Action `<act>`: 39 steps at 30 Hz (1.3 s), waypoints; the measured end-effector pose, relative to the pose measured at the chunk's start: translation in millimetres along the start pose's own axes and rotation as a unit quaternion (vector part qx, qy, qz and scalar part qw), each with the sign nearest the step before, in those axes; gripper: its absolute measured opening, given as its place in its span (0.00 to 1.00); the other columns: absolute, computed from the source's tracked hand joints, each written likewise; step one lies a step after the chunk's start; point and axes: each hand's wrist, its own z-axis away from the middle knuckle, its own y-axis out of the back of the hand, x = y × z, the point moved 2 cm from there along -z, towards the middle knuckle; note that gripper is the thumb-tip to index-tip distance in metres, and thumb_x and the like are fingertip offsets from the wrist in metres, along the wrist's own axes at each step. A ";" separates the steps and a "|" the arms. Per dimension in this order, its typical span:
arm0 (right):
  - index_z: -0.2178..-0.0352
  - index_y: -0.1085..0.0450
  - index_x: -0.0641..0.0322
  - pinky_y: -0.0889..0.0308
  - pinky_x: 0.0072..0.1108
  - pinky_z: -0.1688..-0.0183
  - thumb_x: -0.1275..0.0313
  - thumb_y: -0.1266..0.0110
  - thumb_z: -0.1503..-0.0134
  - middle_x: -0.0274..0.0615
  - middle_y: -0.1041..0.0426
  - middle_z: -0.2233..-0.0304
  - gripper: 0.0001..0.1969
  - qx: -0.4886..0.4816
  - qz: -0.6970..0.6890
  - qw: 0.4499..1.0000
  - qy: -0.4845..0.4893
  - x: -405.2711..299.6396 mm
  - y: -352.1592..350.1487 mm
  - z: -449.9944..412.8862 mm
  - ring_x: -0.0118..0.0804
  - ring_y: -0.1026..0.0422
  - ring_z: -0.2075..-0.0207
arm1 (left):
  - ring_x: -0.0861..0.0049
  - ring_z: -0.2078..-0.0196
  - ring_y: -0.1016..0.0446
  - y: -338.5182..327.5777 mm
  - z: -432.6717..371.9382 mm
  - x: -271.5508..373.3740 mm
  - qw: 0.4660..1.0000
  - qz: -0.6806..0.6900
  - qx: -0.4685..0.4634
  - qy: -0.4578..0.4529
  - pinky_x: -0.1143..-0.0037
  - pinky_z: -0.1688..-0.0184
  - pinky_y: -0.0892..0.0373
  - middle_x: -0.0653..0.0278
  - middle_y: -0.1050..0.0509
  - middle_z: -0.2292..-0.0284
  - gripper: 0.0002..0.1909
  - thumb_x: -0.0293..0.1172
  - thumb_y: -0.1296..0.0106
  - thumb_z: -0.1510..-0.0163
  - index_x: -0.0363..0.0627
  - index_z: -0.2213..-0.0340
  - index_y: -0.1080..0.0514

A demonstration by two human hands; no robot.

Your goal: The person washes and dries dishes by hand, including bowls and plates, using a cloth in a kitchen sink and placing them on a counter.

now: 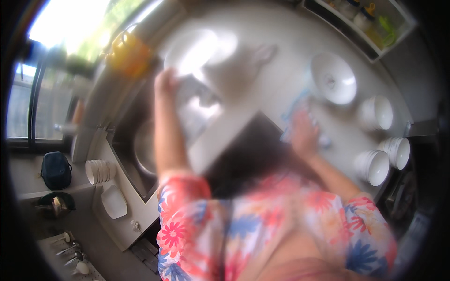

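My left hand (166, 81) is at the near edge of a shiny white dish (190, 52), with its fingers gripping the rim. Glare and blur hide whether this is a plate or a shallow bowl. Another white dish (226, 45) sits partly behind it. My right hand (304, 133) presses a blue-and-white cloth (293, 117) onto the pale countertop (270, 93). Just beyond that hand stands a large white bowl (333, 79).
Stacked white bowls (381, 112) stand along the right side. On the left, a sink (123, 140) holds a round metal vessel (146, 147). More bowls (100, 172) and a white dish (114, 202) lie beyond it. A shelf (378, 52) with bottles hangs upper right.
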 end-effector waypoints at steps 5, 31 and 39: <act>0.54 0.39 0.61 0.57 0.40 0.48 0.67 0.48 0.58 0.35 0.46 0.46 0.27 0.017 0.012 1.000 -0.010 5.3 -2.3 -0.9 0.34 0.54 0.41 | 0.66 0.60 0.32 50.9 43.7 -13.5 0.996 0.071 -0.043 0.028 0.70 0.60 0.35 0.59 0.32 0.62 0.25 0.16 0.58 0.66 0.36 0.60 0.38; 0.55 0.41 0.65 0.36 0.27 0.59 0.65 0.59 0.44 0.41 0.33 0.62 0.18 -0.062 -0.823 0.481 -0.297 -34.7 44.9 -82.8 0.34 0.32 0.63 | 0.57 0.59 0.32 60.1 177.8 52.2 0.655 -0.664 0.102 -0.346 0.67 0.59 0.35 0.53 0.31 0.60 0.24 0.25 0.62 0.56 0.50 0.53 0.40; 0.58 0.44 0.65 0.38 0.34 0.56 0.54 0.62 0.44 0.50 0.36 0.63 0.23 -0.264 -0.929 0.239 -0.102 -218.7 6.5 -128.3 0.46 0.34 0.60 | 0.56 0.67 0.30 51.9 208.8 42.2 0.575 -0.727 0.101 -0.363 0.64 0.64 0.34 0.53 0.31 0.68 0.26 0.21 0.62 0.56 0.51 0.52 0.41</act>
